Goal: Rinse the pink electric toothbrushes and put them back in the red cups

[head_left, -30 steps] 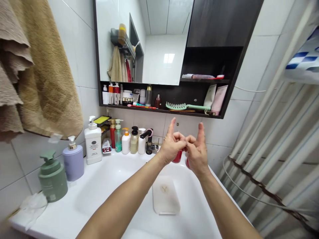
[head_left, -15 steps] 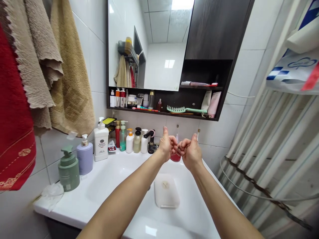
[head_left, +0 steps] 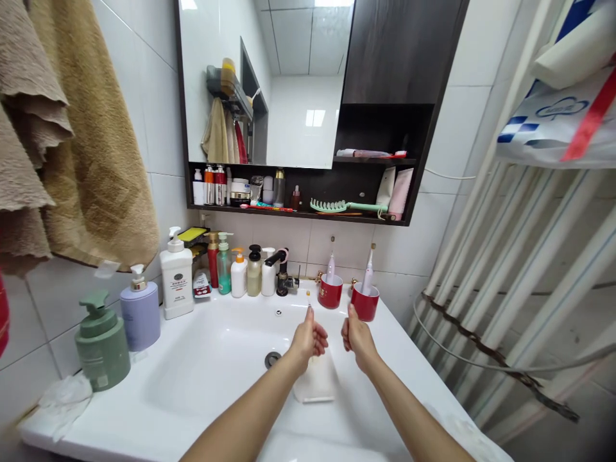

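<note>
My left hand [head_left: 308,343] hangs over the basin, thumb up and fingers curled loosely inward, with nothing seen in it. Below and partly behind it lies a whitish rectangular soap dish or lid [head_left: 315,385]. To the right, my right hand [head_left: 359,337] makes a similar thumb-up fist, apart from the left and with nothing visible inside. Beyond its thumb stands a red cup [head_left: 364,307] with a pale electric toothbrush [head_left: 368,279]. A second red cup [head_left: 330,296] holds another toothbrush [head_left: 331,266]. Just above my left thumb shows a tiny golden-tipped thing I cannot make out.
A black faucet [head_left: 283,273] rises at the back of the white sink [head_left: 192,366]. Several pump bottles line the left rim, among them a green one [head_left: 102,350]. Above hangs a dark mirror cabinet [head_left: 392,58]; white pipes [head_left: 510,256] run at the right.
Both hands have come lower and moved apart, showing the two red cups that they partly hid. The view has turned somewhat, so the surroundings sit further left.
</note>
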Demonstrator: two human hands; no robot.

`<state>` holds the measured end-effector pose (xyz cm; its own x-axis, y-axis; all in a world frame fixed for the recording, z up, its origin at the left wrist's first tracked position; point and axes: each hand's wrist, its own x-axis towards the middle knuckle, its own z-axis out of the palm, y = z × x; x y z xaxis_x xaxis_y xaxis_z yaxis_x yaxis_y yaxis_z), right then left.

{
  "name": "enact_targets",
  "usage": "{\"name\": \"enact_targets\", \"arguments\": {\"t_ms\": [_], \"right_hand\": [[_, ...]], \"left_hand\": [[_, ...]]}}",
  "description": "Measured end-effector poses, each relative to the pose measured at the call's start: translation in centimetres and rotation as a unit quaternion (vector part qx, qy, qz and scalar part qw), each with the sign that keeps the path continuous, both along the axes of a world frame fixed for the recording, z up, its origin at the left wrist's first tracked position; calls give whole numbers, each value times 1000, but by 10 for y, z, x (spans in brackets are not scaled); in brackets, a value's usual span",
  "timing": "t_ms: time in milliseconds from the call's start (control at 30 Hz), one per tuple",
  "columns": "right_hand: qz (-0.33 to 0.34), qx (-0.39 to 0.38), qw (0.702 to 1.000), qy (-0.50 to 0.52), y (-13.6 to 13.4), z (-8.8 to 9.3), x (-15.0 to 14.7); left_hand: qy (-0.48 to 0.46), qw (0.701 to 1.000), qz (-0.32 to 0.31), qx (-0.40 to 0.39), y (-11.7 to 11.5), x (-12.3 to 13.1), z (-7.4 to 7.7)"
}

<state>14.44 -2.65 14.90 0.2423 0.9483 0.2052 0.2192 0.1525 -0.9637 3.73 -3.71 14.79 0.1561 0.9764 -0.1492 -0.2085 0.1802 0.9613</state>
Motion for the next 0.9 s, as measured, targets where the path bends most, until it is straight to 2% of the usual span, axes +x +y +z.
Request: {"name": "enact_targets", "arguments": {"t_ms": [100,233,367,467,533,600,667,733,800,900], "right_hand": [[-95,8,992,-77,24,-7,33],[-190,18,964,-184,65,-1,69],[-207,-4,941,-269,101,-6,87],[-188,-14,928,-321,113,-14,91],[-182,-14,919,-349,112,-18,91],[-183,-14,910,-372,104,-20,88],[-179,-11,903,-390,91,-20,84],[-169,-4,899,-404,76,-21,79],[-157,4,897,-414,60,-22,73],[-134,16,897,-421,39,-28,61]], "left_hand": [[0,999,24,-24,10,-2,-28],[0,999,26,27,25,-2,-53],[42,996,-16,79,30,-2,-73],[79,990,-49,105,30,-2,-77],[110,986,-51,117,31,-4,-76],[188,975,-22,117,33,-7,-78],[303,949,24,83,36,-13,-85],[383,923,37,29,37,-19,-96],[395,919,14,-9,37,-23,-106],[377,926,-18,-26,34,-23,-115]]}}
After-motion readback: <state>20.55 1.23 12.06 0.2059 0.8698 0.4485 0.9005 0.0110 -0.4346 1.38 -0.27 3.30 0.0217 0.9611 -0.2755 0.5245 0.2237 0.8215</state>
